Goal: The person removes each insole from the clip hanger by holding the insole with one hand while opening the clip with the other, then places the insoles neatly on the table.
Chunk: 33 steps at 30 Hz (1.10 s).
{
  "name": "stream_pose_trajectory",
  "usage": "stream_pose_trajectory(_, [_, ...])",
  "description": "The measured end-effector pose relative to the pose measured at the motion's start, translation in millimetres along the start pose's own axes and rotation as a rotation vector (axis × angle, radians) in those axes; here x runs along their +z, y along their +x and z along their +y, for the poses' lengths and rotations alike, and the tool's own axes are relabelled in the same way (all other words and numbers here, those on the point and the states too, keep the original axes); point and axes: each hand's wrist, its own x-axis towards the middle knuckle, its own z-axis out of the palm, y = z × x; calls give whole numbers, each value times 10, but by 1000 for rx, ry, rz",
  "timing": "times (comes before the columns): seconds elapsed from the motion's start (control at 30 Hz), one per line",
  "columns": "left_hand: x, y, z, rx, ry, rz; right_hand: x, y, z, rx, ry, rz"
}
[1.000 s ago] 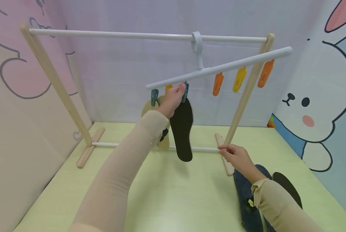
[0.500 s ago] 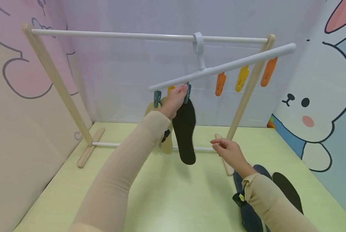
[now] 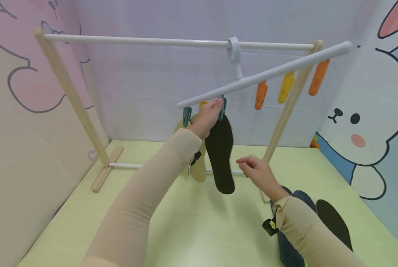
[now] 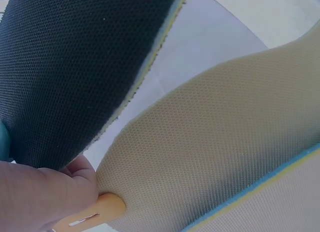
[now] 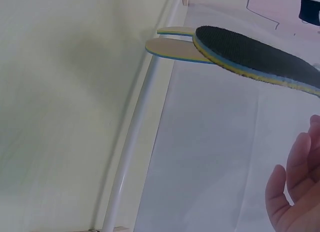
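Observation:
A black insole (image 3: 220, 155) hangs by its top from a dark green clip (image 3: 222, 108) on the white hanger (image 3: 269, 75). My left hand (image 3: 207, 118) pinches the insole's top edge beside that clip. In the left wrist view, a yellow-orange clip (image 4: 100, 212) lies against the hand, on a beige insole (image 4: 215, 127). Another green clip (image 3: 187, 116) holds a second beige insole at the hanger's lower left end, partly hidden by my wrist. My right hand (image 3: 259, 172), fingers loosely bent and holding nothing, hovers to the right of the black insole's lower half.
The hanger tilts, left end low, hooked on the white top rail (image 3: 135, 39) of a wooden rack. Orange and yellow clips (image 3: 286, 87) hang along its right half. Under my right forearm lie navy shoes (image 3: 289, 250), with a dark insole (image 3: 334, 222) on the table beside them.
My right hand has drawn left, away from the rack's right foot toward the hanging black insole. The left hand keeps its pinch; hanger and insole shift slightly right in view, the hanger tilting more.

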Motion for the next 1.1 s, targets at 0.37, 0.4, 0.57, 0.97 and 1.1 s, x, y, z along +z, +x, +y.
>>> stream_pose_trajectory(0.37, [64, -20, 1, 22, 2, -2, 89, 47, -80, 3, -31, 4])
stream_pose_trajectory(0.4, [71, -23, 3, 22, 3, -2, 91, 51, -83, 5, -38, 4])
stream_pose_trajectory(0.57, [123, -51, 23, 33, -13, -2, 77, 52, -90, -9, -70, 4])
stream_pose_trajectory(0.97, [152, -56, 13, 67, -10, -13, 133, 141, -289, -28, -87, 124])
stream_pose_trajectory(1.1, [116, -64, 48, 41, -33, -6, 161, 157, -360, -6, -44, 119])
